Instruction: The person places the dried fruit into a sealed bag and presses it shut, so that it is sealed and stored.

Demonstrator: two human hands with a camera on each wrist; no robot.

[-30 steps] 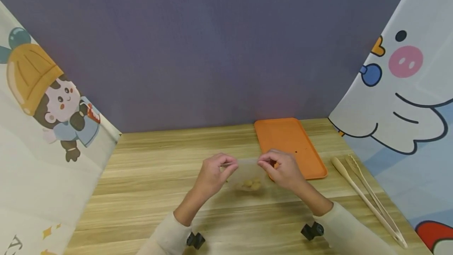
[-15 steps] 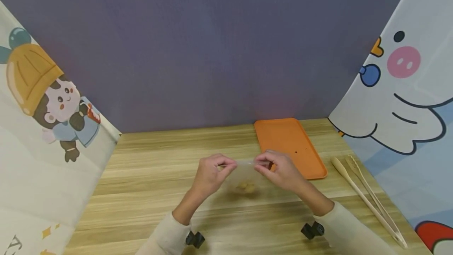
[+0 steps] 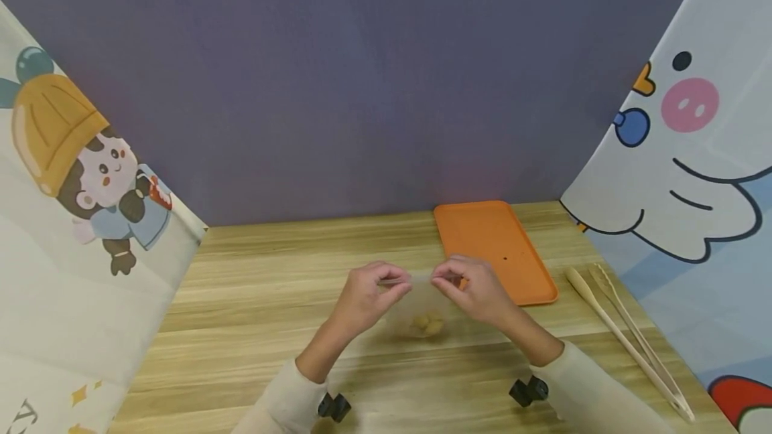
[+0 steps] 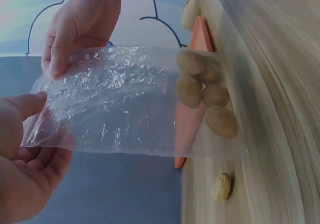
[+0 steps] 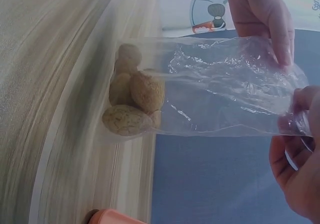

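Note:
A clear plastic bag [image 3: 416,300] hangs upright between both hands, its bottom close over the wooden table. My left hand [image 3: 364,297] pinches one side of the top edge, thumb against curled fingers. At the other side, my right hand [image 3: 476,290] pinches the same edge. Several brown walnut-like nuts [image 4: 207,88] lie gathered in the bottom of the bag; one nut [image 5: 127,120] shows a cracked-pattern shell. The upper part of the bag is wrinkled and shiny. Outside the bag, a single loose nut [image 4: 221,186] sits on the table in the left wrist view.
An orange tray [image 3: 482,233] with a small dark speck lies behind my right hand, partly hidden by it. Beige tongs [image 3: 633,347] rest along the table's right side. A dark blue partition [image 3: 362,86] stands behind the table, with cartoon-printed sheets at both sides.
Both hands have drawn slightly closer together along the bag's top edge. The nuts in the bag have swung a little left, then back right, and sit slightly nearer me.

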